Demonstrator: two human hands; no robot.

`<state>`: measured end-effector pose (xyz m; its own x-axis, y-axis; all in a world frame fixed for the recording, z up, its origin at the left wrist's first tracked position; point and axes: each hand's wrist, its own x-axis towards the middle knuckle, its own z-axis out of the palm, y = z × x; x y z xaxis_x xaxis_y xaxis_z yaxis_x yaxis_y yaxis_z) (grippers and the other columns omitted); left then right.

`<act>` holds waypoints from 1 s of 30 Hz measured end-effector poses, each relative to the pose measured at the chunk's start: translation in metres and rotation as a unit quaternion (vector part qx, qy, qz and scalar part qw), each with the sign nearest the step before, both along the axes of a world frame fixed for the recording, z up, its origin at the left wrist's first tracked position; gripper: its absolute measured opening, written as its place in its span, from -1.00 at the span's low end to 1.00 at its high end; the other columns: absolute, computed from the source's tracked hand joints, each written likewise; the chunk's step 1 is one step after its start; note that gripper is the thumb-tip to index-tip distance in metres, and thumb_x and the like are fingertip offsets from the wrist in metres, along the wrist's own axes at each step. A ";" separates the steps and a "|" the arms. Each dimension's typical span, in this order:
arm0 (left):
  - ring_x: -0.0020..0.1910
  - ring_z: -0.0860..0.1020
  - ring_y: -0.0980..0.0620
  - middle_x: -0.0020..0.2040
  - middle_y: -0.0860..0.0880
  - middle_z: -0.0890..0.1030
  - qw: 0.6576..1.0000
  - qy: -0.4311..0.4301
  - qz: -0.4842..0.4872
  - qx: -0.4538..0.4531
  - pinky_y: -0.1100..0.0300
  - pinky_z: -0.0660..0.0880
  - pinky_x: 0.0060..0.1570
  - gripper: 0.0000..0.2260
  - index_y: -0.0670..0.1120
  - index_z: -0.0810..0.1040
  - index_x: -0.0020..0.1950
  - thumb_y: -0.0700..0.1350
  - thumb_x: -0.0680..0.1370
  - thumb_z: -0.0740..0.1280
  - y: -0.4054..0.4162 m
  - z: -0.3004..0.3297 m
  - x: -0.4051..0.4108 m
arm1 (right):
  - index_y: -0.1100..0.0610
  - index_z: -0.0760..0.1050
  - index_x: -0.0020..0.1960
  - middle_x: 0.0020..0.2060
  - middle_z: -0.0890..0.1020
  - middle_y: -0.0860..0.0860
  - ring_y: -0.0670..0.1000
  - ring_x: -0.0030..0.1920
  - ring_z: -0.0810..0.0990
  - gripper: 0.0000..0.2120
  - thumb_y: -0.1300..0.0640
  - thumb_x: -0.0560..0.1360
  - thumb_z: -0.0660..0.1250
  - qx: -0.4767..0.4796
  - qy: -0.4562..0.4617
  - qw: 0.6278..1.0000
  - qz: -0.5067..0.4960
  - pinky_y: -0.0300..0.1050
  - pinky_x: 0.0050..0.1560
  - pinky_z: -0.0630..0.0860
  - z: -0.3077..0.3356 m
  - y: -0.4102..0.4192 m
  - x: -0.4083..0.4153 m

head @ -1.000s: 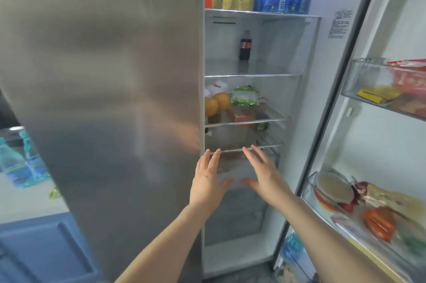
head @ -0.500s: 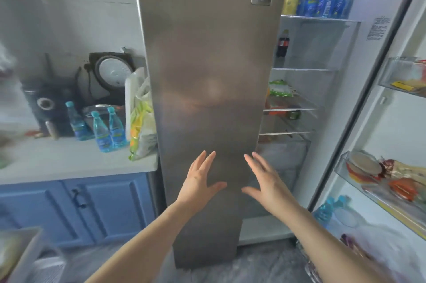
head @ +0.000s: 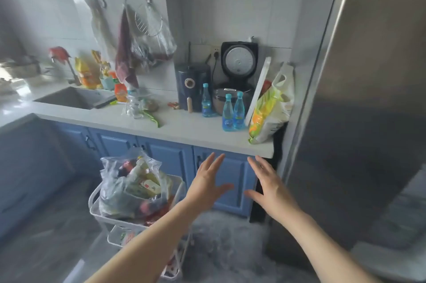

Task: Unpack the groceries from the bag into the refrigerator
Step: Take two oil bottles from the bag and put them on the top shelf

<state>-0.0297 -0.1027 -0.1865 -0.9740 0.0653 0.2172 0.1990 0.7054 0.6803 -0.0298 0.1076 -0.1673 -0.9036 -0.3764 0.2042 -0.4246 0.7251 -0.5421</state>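
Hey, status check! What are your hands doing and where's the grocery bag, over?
Left hand and right hand open, empty, held out. Grocery bag full, sitting in white cart, lower left. Nothing between hands and bag.

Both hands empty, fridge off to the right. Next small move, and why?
Probably lower the left hand down and to the left into the open top of the clear grocery bag and take hold of one item. Both hands are open and hold nothing, the right hand too, and the bag sits full in the white cart, nearest the left hand.
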 end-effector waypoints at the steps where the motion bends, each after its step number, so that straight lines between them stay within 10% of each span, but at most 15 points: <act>1: 0.52 0.09 0.02 0.56 0.03 0.05 1.000 -0.003 0.017 0.004 0.02 0.16 0.46 -0.24 0.15 0.11 0.52 0.06 0.44 0.46 -0.020 -0.002 0.005 | -0.12 -0.01 0.55 0.55 -0.01 -0.10 -0.05 0.53 0.03 -0.19 0.02 0.48 0.42 -0.001 -0.006 1.000 0.017 -0.04 0.48 0.17 -0.002 -0.019 -0.001; 18: 0.51 0.14 -0.01 0.54 0.00 0.15 0.990 -0.060 0.119 -0.042 -0.08 0.22 0.44 -0.27 0.11 0.17 0.50 0.10 0.42 0.44 -0.338 -0.077 -0.035 | -0.23 -0.16 0.53 0.54 -0.10 -0.16 -0.07 0.50 0.14 -0.15 0.08 0.50 0.36 0.018 -0.065 0.992 0.106 -0.16 0.36 0.39 -0.085 -0.338 -0.070; 23: 0.51 0.11 0.07 0.55 0.07 0.07 0.991 -0.089 0.091 -0.032 -0.02 0.22 0.45 -0.27 0.15 0.13 0.51 0.14 0.43 0.40 -0.384 -0.110 -0.076 | -0.20 -0.12 0.54 0.54 -0.08 -0.19 -0.12 0.52 0.02 -0.21 0.01 0.52 0.33 0.019 -0.103 0.991 0.089 -0.08 0.51 0.02 -0.116 -0.404 -0.104; 30: 0.52 0.06 0.08 0.55 0.04 0.12 0.988 -0.119 0.100 0.020 0.04 0.11 0.48 -0.32 0.10 0.16 0.51 0.07 0.47 0.41 -0.401 -0.154 -0.120 | -0.22 -0.08 0.54 0.54 -0.02 -0.19 -0.15 0.51 0.01 -0.27 -0.15 0.53 0.27 0.022 -0.151 0.985 0.085 -0.20 0.47 0.05 -0.168 -0.437 -0.135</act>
